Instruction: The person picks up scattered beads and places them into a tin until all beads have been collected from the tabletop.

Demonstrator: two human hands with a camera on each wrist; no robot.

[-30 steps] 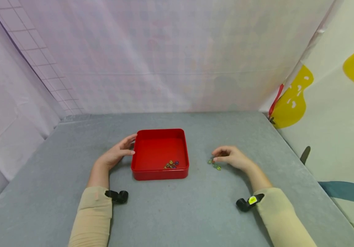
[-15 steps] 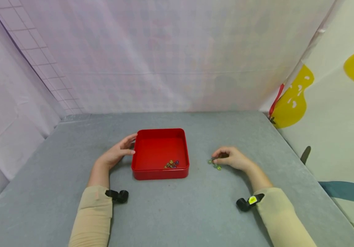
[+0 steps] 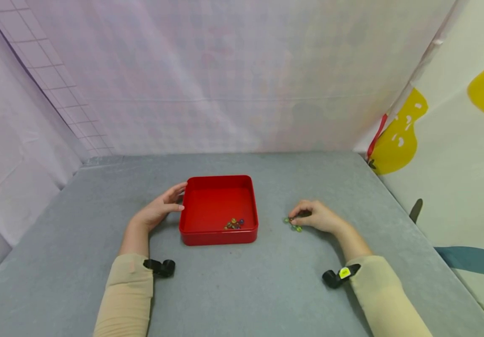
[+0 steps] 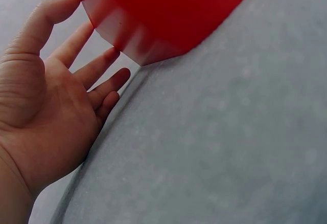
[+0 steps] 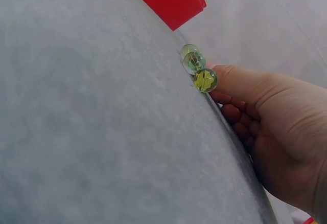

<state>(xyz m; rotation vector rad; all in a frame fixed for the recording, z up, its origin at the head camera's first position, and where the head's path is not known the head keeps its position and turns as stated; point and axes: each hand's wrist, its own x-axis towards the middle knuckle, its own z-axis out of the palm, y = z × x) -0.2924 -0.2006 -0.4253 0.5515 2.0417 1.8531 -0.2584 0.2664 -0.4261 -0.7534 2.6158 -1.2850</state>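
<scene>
A square red tray (image 3: 220, 203) with low walls stands on the grey table, several glass marbles (image 3: 234, 224) lying near its front right corner. At its left wall my left hand (image 3: 157, 213) rests with fingers extended, the tips touching the red side in the left wrist view. To the right of the tray my right hand (image 3: 317, 217) is down at the table, thumb and forefinger pinched together on a marble mostly hidden by them. Beside those fingertips lie a few greenish clear marbles; one with a yellow core (image 5: 205, 80) sits nearest the thumb in the right wrist view.
The grey table (image 3: 225, 290) runs back to a pale checked curtain (image 3: 233, 84). A printed white sheet (image 3: 469, 196) hangs along the right side. Black cameras (image 3: 163, 268) are strapped to both wrists.
My right thumb and forefinger have come together among the marbles, covering the orange-brown one seen earlier. The left hand and the tray have stayed put.
</scene>
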